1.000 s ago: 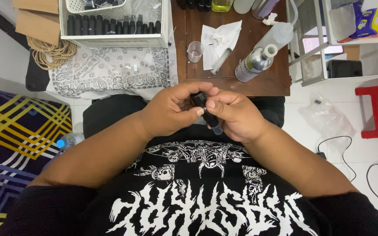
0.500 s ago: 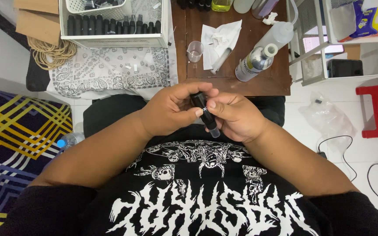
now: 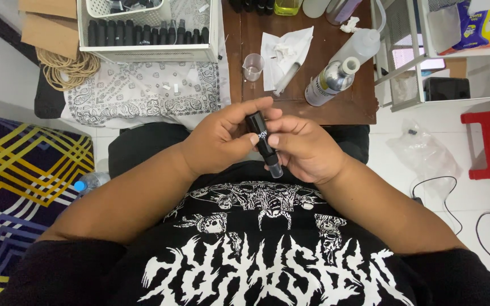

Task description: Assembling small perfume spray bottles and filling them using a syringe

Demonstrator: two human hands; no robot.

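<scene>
Held just above the lap, in front of the black printed shirt [image 3: 256,266], the small black vial [image 3: 263,143] lies slanted between both hands: the left hand [image 3: 219,141] pinches its upper, capped end between thumb and fingers, and the right hand [image 3: 304,150] cups the lower body with its thumb pressed on the side. To do this well, it seems wise to keep the right hand's grip firm and low while the left works only the top, holding the vial steady so nothing spills. The vial's clear lower tip shows, but whether the cap is loose or tight cannot be told. Beyond the vial, on the brown desk [image 3: 358,102], stand a small clear cup [image 3: 253,66], crumpled white paper [image 3: 287,54] and a silver bottle [image 3: 330,82]; farther off, a white tray [image 3: 148,52] of black vials is cut off by the frame edge.
</scene>
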